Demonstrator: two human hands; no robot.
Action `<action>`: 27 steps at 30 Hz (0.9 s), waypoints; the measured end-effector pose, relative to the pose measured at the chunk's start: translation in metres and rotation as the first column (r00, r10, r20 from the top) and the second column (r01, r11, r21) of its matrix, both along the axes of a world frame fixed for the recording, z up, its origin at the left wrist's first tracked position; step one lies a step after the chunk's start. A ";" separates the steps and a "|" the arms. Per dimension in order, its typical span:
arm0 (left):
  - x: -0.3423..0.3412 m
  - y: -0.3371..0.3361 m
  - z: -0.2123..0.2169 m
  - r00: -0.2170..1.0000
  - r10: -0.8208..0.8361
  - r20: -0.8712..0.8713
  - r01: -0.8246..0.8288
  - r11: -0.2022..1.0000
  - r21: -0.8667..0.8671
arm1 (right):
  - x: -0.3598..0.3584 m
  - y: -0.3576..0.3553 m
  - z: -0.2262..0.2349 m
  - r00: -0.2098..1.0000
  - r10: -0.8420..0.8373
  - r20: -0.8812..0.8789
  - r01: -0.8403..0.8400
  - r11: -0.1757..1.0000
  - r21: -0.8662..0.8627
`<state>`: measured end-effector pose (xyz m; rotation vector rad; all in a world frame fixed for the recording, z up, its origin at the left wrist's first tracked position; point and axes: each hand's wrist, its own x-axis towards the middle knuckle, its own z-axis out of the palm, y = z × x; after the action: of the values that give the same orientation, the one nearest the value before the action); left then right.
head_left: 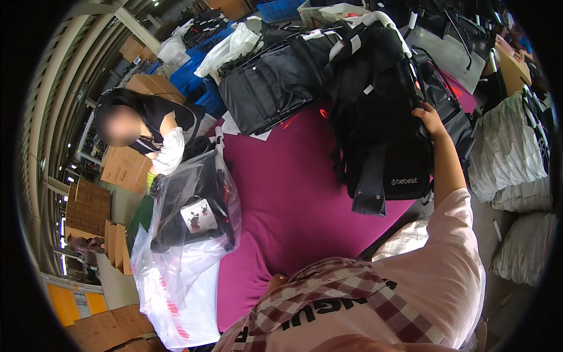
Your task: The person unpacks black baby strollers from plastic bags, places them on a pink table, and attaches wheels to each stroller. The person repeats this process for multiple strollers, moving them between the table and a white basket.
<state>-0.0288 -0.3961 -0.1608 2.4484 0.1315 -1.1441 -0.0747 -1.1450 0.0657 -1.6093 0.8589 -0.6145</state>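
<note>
A black folded stroller (381,129) lies on the table with its pale curved handle (384,20) at the far end. My right hand (431,121) is closed around the frame tube along its right side. From the stroller's near end a dark strap with metal snaps (369,185) hangs over the cloth. My left hand (277,283) rests low against my checked apron at the table's near edge. Most of it is hidden, so its fingers cannot be made out.
Magenta cloth (281,176) covers the table. A co-worker (158,126) stands at the left beside a stroller in a clear plastic bag (196,199). Another black stroller (275,82) lies at the back. Blue crates (205,94), cartons (126,167) and white woven sacks (507,146) surround the table.
</note>
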 end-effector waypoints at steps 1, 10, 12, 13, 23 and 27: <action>0.003 0.000 0.001 1.000 -0.004 -0.013 0.005 1.000 0.021 | -0.001 0.005 -0.003 1.000 0.005 0.002 -0.005 1.000 -0.023; -0.008 0.000 0.009 0.978 0.130 0.163 -0.066 0.934 -0.351 | -0.023 0.134 0.002 0.978 -0.120 0.171 0.116 0.993 0.033; -0.005 0.037 -0.031 0.969 0.245 0.034 -0.178 0.787 -0.591 | -0.015 0.176 0.003 0.975 -0.163 0.151 0.165 0.986 -0.003; -0.001 0.049 -0.051 0.960 0.276 -0.048 -0.231 0.681 -0.695 | -0.012 0.201 0.010 0.972 -0.200 0.125 0.206 0.978 -0.030; 0.057 0.028 -0.024 0.964 0.264 -0.003 -0.204 0.736 -0.645 | -0.022 0.312 0.003 0.921 -0.335 0.198 0.318 0.941 0.115; 0.068 0.001 0.005 0.968 0.242 0.065 -0.136 0.723 -0.678 | -0.066 0.302 -0.018 0.847 -0.471 0.247 0.365 0.853 0.374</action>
<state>0.0394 -0.3946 -0.1562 1.8036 -0.0702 -0.7326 -0.1407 -0.8434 0.0476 -0.9873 1.0076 -0.9783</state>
